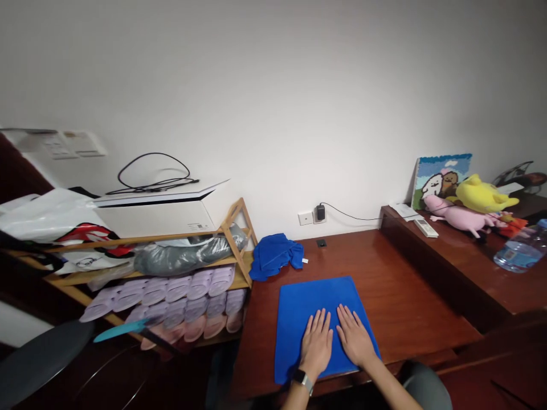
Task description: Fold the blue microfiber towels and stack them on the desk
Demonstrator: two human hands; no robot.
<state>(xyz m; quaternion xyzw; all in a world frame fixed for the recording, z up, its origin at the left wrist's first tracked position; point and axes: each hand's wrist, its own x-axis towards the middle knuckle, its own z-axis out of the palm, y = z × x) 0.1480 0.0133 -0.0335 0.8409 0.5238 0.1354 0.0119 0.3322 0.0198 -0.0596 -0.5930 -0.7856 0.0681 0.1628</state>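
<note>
a sheet of bright blue cloth (318, 293) lies spread out on a glossy reddish-brown surface (405, 285), directly beneath a person's left hand (317, 344) and right hand (354, 337). the sheet is one even colour, roughly four-sided, matte and soft-looking, with mostly straight edges and slightly rounded corners. the hands rest on it palm down, apart from each other with a strip of blue between them, flattened out with fingers extended. a watch (303, 380) with a pale, metallic-looking band circles the left wrist.

beyond the left hand and off to its left, a crumpled blue fabric (277, 256) sits in loose folds, a small white tag (305, 261) at its side. straight ahead of the hands, a boxy black adapter (321, 212) is plugged in at the pale, smooth wall (299, 114).

to the right of the right hand, a raised wooden ledge (482, 273) bears a slim white remote (426, 228), a plush pink toy (457, 214), a rounded yellow toy (485, 193) and a clear plastic bottle (517, 254).

well to the left of the left hand, a light wooden rack (243, 262) holds rows of lilac slippers (177, 288), a grey bundle in shiny clear plastic (183, 256) and, on top, a white box (158, 219).
</note>
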